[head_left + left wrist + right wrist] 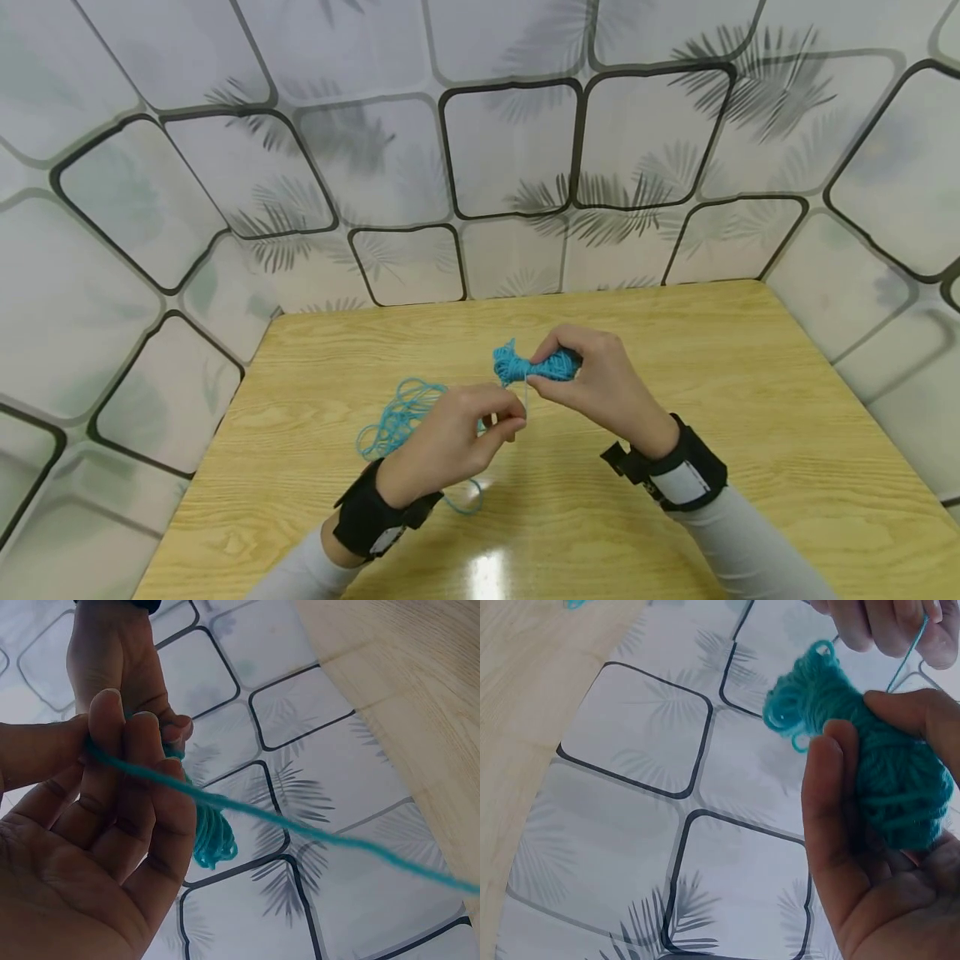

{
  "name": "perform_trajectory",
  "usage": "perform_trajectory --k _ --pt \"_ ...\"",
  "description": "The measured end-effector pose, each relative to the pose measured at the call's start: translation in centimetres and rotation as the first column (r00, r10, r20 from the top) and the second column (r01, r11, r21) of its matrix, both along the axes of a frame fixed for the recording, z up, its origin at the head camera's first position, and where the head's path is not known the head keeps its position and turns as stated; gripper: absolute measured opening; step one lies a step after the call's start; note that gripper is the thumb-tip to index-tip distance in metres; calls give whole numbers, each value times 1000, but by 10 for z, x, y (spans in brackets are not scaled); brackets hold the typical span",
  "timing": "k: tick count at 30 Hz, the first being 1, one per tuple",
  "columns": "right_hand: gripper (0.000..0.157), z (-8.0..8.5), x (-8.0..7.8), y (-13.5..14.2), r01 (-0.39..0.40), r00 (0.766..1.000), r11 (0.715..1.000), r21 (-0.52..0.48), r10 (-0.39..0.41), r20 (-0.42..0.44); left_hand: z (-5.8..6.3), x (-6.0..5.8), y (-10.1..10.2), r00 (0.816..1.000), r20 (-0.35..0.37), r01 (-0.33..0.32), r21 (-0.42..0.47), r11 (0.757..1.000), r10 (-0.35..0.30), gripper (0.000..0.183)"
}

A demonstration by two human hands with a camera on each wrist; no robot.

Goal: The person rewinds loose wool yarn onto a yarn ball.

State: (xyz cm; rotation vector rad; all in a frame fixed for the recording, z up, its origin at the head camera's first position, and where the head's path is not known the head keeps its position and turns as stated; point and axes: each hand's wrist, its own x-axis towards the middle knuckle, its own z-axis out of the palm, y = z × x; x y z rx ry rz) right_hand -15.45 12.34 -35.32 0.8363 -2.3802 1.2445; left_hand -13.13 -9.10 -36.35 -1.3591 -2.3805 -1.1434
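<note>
A small bundle of blue yarn [558,365], wrapped tight around its middle, is held above the table by my right hand [600,375]. In the right wrist view the thumb and fingers grip the yarn bundle [904,780] at its waist, and loops stick out at one end. My left hand [465,429] is lower and to the left, pinching the strand [285,821] between thumb and index finger. From the bundle a short length of yarn runs down to those fingertips. Loose yarn [397,421] lies in tangled loops on the table, partly hidden behind the left hand.
The wooden table [750,400] has a pale grain and a bright reflection near its front. Cloth [510,150] with rounded squares and leaf prints stands around the back and sides. Both wrists wear black straps [686,471].
</note>
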Motion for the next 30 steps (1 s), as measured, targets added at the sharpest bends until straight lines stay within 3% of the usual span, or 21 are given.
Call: perform_trajectory --k 4,7,14,20,25,30 --pt "17 14 7 -4 37 999 994 -105 -36 4 0 1 1 1000 -8 19 3 1000 -19 10" --pt "16 22 10 -6 20 1000 983 -183 -17 22 0 2 1 999 -12 34 1 999 -34 10" --pt "16 5 -2 1 -94 986 921 -378 140 95 -3 1 2 998 -8 58 -1 998 -58 12" --pt "17 1 -6 4 -205 940 844 -496 310 139 -8 -3 2 997 38 73 7 997 -74 13" --pt "18 6 -2 4 -290 903 806 -515 409 132 -11 -6 0 988 137 67 13 998 -68 13" --pt "20 10 4 3 -446 825 766 -463 552 119 -13 -11 -2 982 183 43 9 999 -44 15"
